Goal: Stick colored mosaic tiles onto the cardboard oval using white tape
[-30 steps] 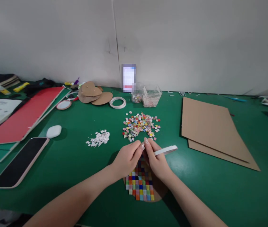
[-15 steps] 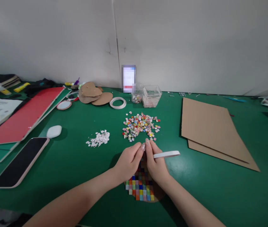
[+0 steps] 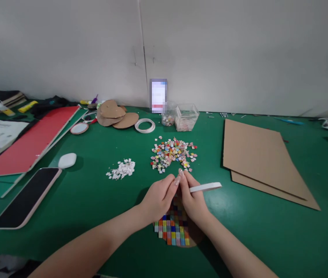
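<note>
Mosaic piece (image 3: 169,231), head view: small square tiles in many colours, set in rows on a cardboard backing (image 3: 195,237) with a curved edge; lay on the green table (image 3: 88,197) at the near middle, beneath the hands, its upper part partly hidden by them. Left hand (image 3: 158,197): one, fingers curled, thumb brought against the forefinger; whatever lay within the pinch could not be told. Right hand (image 3: 193,199): one, closed on a narrow white item (image 3: 206,187) that projected to the right between thumb and fingers; thumb tips of both hands close together. Loose tiles (image 3: 174,154): one heap, mixed colours, just beyond the hands. White scraps (image 3: 122,169): one small heap, left of the tiles. White ring (image 3: 145,131): one, lying flat beyond the scraps. Containers, clear: one round cup (image 3: 169,120) with tiles inside, one square box (image 3: 187,120) just beside it, contents pale and indistinct. Lit screen (image 3: 158,96): one, upright behind the cup, display blurred. Cardboard cut-outs (image 3: 126,120): several, rounded, overlapping, left of the ring. Cardboard sheets (image 3: 259,158): two, stacked askew, at right. Phone (image 3: 27,199): one, dark-faced, pale-edged, at left, with a white rounded case (image 3: 67,160) beside its far end. Red board (image 3: 36,143): one, beyond the phone.
</note>
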`<state>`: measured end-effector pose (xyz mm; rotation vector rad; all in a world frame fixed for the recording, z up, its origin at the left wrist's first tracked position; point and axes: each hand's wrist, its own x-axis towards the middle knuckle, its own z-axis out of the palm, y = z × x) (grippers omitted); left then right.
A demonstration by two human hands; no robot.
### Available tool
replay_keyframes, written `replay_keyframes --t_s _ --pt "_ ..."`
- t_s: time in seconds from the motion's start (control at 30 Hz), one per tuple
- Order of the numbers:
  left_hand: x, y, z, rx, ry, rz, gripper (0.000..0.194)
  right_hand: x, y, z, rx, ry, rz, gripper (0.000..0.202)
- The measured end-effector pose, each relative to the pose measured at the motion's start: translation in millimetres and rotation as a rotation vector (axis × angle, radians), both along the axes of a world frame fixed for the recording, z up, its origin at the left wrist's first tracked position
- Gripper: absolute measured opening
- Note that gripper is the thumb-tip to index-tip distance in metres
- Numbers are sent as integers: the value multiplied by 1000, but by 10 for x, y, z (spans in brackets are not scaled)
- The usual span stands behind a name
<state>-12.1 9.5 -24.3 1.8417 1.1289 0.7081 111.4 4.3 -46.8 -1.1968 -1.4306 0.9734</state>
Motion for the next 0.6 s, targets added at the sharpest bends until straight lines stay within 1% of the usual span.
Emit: replay_keyframes --t_s 0.2,0.47,0.53,0.6 --pt "9 5 2 29 19 37 30 -29 -21 17 4 6 0 29" --pt "-12 3 32 64 51 60 33 -13 -52 92 34 -193 60 27" --pt "-10 6 39 41 17 68 33 -5 -54 99 44 -223 71 26" --pt "-4 12 37 -15 -36 81 35 0 -52 95 47 -238 72 26"
